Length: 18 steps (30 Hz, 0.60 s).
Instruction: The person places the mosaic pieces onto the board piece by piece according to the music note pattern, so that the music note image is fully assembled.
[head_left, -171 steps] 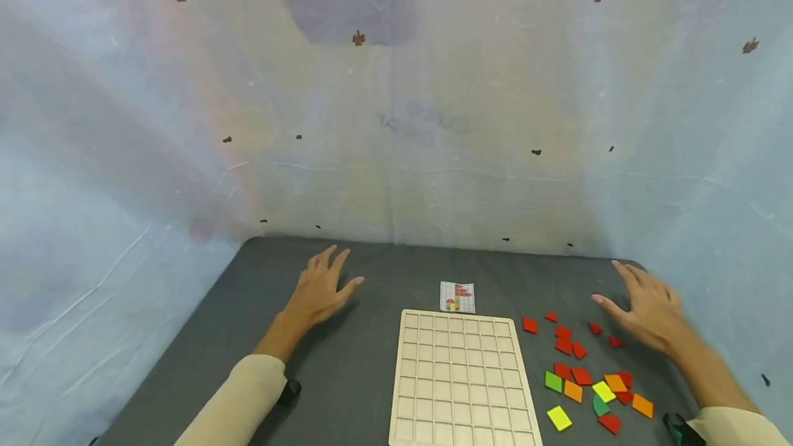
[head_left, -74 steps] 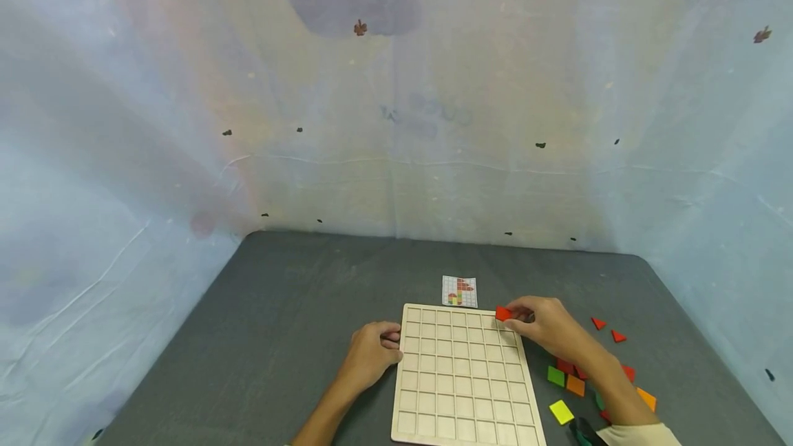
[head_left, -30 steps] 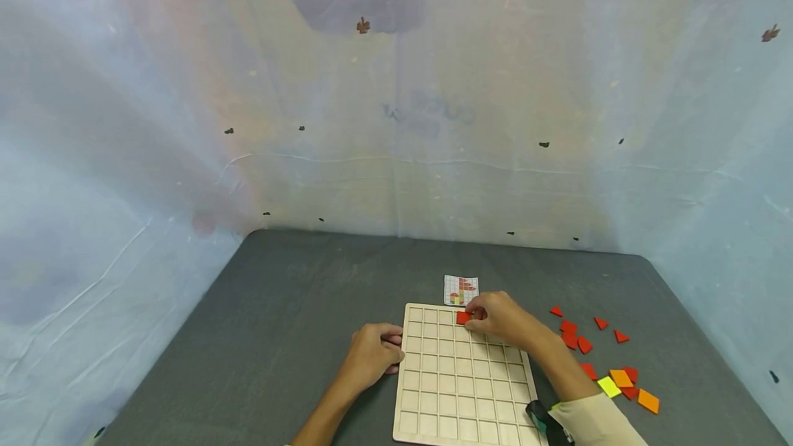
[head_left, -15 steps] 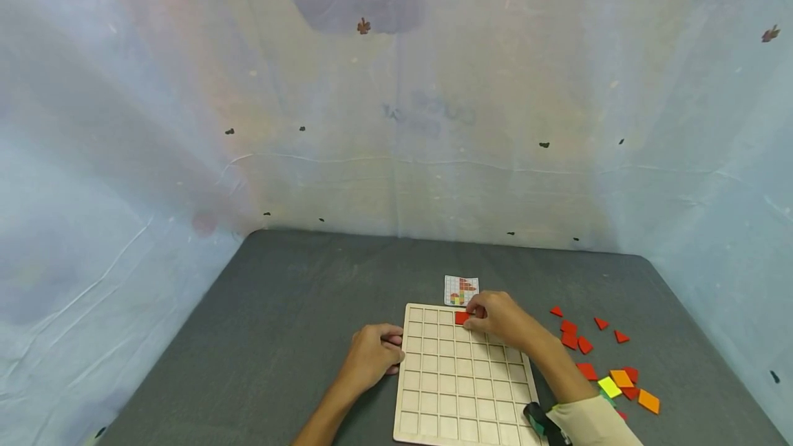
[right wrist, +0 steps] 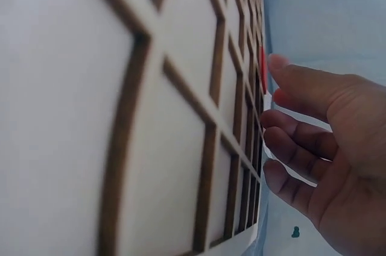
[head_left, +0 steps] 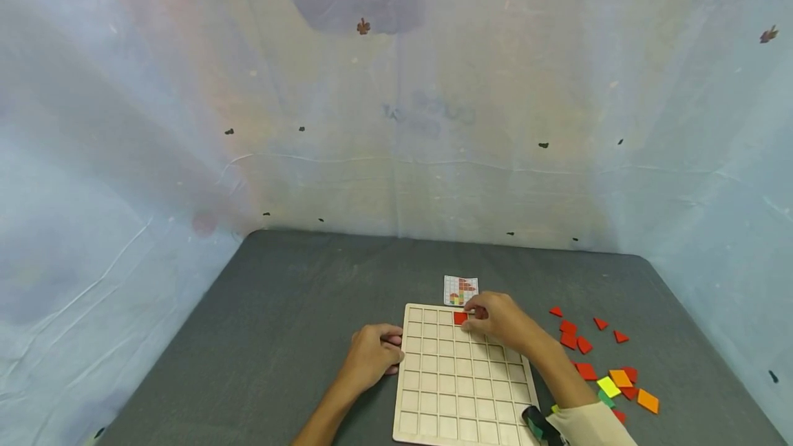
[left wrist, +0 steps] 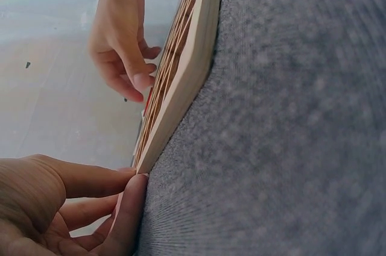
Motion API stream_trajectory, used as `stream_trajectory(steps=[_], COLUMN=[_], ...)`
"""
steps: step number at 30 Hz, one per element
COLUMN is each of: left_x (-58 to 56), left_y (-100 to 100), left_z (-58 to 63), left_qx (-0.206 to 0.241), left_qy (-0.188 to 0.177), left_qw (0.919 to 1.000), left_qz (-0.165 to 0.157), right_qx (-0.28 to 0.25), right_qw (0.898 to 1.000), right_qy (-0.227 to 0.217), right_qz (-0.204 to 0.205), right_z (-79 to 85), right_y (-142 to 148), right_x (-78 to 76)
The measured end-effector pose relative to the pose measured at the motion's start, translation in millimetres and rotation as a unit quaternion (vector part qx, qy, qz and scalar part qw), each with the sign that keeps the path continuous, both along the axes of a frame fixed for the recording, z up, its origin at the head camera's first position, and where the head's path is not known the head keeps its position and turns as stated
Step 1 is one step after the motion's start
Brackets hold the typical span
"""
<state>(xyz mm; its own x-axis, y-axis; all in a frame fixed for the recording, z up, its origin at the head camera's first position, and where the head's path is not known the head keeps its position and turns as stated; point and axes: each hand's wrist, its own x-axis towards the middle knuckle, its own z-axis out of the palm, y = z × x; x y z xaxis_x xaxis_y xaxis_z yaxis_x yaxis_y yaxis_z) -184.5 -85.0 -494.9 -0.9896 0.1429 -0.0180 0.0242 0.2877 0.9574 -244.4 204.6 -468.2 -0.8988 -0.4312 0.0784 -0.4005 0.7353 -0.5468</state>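
A pale wooden grid board [head_left: 464,387] lies on the dark table. At its left edge my left hand [head_left: 368,356] pinches the rim, thumb and forefinger meeting there in the left wrist view. One red square tile [head_left: 460,318] lies in a cell of the board's far row. My right hand [head_left: 498,315] has thumb and fingertips right at that tile's right edge. Seen from the right wrist, the tile shows as a thin red strip [right wrist: 263,69] beside the thumb tip, and the other fingers are loosely bent.
Just beyond the board lies a small card [head_left: 461,290] with a coloured grid pattern. Red tiles [head_left: 568,340] are scattered to the right, with orange [head_left: 648,401], yellow [head_left: 608,387] and green [head_left: 606,399] ones nearer. A pale cloth [head_left: 396,88] hangs behind the table.
From over the table's sides, both hands came to the board. My right hand carried the red tile left across the far row; it has just slid slightly left into a cell. My left hand stays.
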Motion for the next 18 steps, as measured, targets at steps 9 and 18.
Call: stream_trajectory(steps=[9,18], left_x=[-0.1,0.0], left_y=[-1,0], left_z=[0.7,-0.3], left_qx=[0.001,-0.004], left_qy=[-0.002,0.002], left_qw=[1.0000,1.0000], left_qz=[0.000,0.005], right_qx=[-0.040,-0.075], right_qw=[0.999,0.992], right_qy=[-0.002,0.005], right_qz=[-0.032,-0.097], right_z=[8.0,14.4], right_y=[12,37], right_x=[14.3,28.3])
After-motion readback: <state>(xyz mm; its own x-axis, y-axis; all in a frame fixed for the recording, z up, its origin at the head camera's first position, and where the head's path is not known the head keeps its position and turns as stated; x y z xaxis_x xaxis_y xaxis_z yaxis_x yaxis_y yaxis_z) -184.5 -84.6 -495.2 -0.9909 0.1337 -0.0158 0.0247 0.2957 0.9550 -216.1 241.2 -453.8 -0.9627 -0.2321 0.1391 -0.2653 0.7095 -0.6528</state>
